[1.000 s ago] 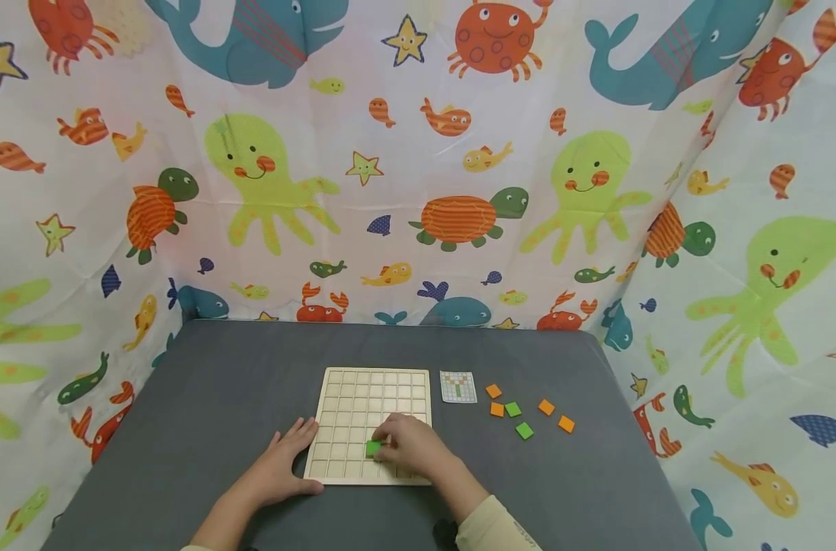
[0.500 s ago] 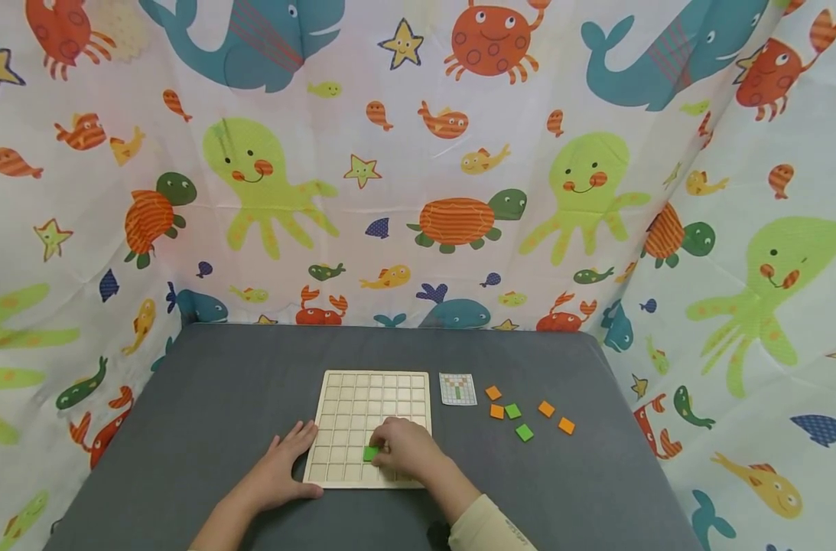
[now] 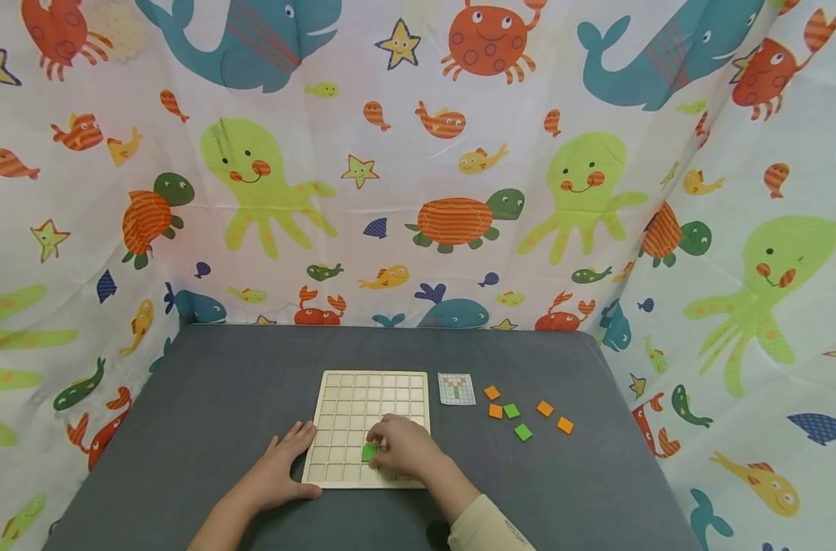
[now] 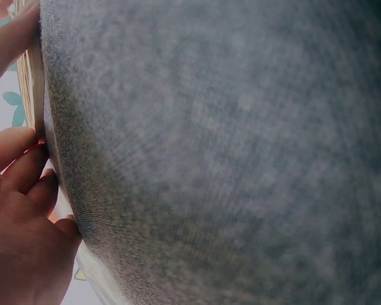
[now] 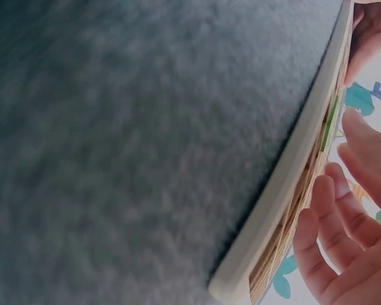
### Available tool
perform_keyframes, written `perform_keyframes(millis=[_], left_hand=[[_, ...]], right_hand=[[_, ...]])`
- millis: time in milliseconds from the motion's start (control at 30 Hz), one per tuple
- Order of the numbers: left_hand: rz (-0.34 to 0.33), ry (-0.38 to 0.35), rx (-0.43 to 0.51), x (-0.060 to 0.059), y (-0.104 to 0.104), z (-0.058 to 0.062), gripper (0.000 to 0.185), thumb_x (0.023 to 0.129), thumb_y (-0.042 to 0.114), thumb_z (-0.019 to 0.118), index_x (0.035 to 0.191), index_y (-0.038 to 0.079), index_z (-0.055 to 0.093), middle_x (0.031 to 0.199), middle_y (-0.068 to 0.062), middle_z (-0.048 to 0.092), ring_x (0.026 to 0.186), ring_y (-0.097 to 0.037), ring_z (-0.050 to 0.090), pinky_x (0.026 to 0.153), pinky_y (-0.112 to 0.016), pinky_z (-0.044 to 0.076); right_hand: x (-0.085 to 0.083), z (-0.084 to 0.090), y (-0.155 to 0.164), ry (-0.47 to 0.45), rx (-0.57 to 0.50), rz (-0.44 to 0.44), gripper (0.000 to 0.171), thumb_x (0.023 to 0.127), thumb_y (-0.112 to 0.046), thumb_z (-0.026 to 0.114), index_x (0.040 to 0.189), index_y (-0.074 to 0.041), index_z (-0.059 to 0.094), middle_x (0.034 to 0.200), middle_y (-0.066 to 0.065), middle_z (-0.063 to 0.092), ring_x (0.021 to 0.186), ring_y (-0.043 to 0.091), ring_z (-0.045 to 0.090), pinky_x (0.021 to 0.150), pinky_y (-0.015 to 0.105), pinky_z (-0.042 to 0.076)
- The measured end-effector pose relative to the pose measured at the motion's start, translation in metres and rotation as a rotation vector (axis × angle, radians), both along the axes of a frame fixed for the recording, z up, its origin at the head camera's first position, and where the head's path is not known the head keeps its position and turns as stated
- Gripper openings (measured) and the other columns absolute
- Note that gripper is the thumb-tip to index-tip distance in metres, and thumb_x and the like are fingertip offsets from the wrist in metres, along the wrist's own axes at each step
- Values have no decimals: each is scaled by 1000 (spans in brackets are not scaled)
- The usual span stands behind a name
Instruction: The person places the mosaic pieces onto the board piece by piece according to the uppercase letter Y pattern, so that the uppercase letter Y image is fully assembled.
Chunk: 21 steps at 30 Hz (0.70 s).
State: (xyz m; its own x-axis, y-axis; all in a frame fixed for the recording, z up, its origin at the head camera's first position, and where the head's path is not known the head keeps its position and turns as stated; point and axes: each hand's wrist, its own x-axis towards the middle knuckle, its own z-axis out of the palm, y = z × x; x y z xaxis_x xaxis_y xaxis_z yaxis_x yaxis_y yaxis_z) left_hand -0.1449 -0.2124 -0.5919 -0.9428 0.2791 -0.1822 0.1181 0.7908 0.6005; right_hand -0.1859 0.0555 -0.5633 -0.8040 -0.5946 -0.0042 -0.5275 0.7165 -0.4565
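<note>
A wooden grid board (image 3: 342, 428) lies on the grey table. My left hand (image 3: 276, 467) rests at its left edge, fingers along the side and thumb at the front left corner. In the left wrist view, the left-hand fingers (image 4: 28, 159) lie against the table edge-on beside the board. My right hand (image 3: 407, 446) is over the board's front part, fingertips right at a green square tile (image 3: 369, 452). The right wrist view shows the tile (image 5: 330, 124) flat in the grid, with the right-hand fingers (image 5: 333, 219) loosely bent and spread beside it.
Right of the board lies a small printed pattern card (image 3: 457, 389). Beyond it are several loose orange tiles (image 3: 544, 409) and two green tiles (image 3: 523, 432). A sea-animal curtain (image 3: 390, 229) encloses the table's back and sides.
The green tile has shifted very slightly left within the board and now shows more between the right fingertips. The left hand stays at the board's edge. The head view drifts slightly.
</note>
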Motion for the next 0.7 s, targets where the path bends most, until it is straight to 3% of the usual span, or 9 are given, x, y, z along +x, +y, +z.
perform_keyframes(millis=[367, 700], left_hand=[[-1, -14, -1, -1, -1, -2, 118, 55, 57, 83, 149, 8, 31, 156, -11, 26, 146, -34, 15, 114, -63, 7], [-5, -13, -9, -1, 0, -2, 118, 56, 59, 82, 149, 8, 30, 156, -10, 26, 147, -33, 15, 114, -63, 7]], right_hand=[[2, 16, 17, -86, -184, -34, 28, 83, -24, 73, 111, -17, 70, 107, -1, 69, 82, 9, 63, 61, 17, 48], [4, 20, 38, -89, -301, -98, 28, 83, -18, 73, 111, -19, 69, 107, 3, 68, 86, 13, 64, 69, 20, 52]])
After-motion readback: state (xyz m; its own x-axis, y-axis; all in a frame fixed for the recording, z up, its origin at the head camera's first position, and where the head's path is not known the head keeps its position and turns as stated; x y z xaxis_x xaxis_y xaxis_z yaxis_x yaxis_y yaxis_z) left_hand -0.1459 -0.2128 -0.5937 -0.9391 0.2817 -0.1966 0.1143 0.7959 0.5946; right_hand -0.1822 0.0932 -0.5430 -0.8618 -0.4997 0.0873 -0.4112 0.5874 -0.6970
